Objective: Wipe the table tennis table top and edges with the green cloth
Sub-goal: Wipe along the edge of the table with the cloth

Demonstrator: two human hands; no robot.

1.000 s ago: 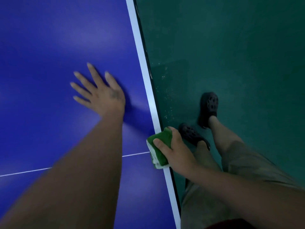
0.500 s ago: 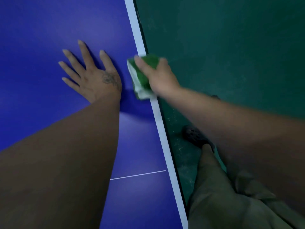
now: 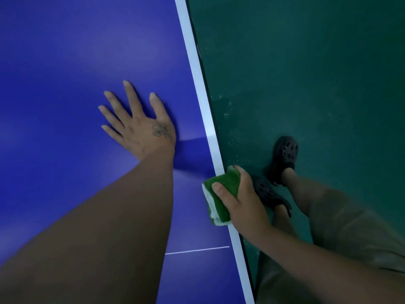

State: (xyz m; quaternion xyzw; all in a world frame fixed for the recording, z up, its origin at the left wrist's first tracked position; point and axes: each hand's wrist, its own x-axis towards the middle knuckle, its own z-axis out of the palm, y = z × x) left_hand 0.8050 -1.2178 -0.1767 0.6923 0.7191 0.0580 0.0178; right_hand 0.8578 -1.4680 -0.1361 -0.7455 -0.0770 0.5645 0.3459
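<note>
Cloth (image 3: 223, 194) sits folded on the white edge (image 3: 197, 69) of the surface (image 3: 65, 62) at lower centre, right hand (image 3: 243, 202) fingers (image 3: 240, 172) curled round it, edge running up-frame ahead; left hand (image 3: 140, 128) flat, spread, further left

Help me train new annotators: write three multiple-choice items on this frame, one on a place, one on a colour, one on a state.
1. Where is the green cloth?
A. on the floor
B. at the white edge line
C. draped over a shoe

2. What colour is the table top?
A. red
B. black
C. blue

3. How does the left hand lie?
A. flat on the table top, fingers spread
B. curled in a fist
C. pinching the cloth

Answers:
1 B: the right hand grips the cloth against the table's edge, over the white line.
2 C: the whole playing surface is blue.
3 A: its straight, spread fingers rest on the blue surface, apart from the cloth.
</note>
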